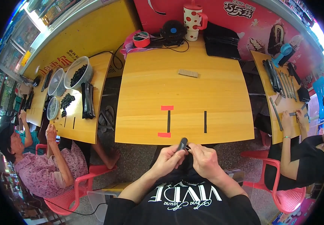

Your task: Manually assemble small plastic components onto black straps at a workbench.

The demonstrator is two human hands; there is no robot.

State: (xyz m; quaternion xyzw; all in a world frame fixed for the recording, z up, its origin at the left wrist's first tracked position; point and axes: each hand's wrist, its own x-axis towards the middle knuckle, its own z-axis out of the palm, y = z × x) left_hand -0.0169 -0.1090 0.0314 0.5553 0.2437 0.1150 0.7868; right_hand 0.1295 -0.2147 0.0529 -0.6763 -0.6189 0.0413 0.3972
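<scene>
Bowl (80, 63) of dark pieces (78, 75), hands (168, 160) (206, 160) holding black strip (183, 144)

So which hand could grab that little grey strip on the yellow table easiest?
Probably the right hand: the grey strip lies slightly to its side, and the left hand is gripping the small black piece.

The yellow table (184, 93) looks smooth, faintly glossy laminate. On it, matt black tape strips (168, 121) and red tape pieces (167, 107). Beyond them, a glossy plastic dotted jug (192, 18).
</scene>
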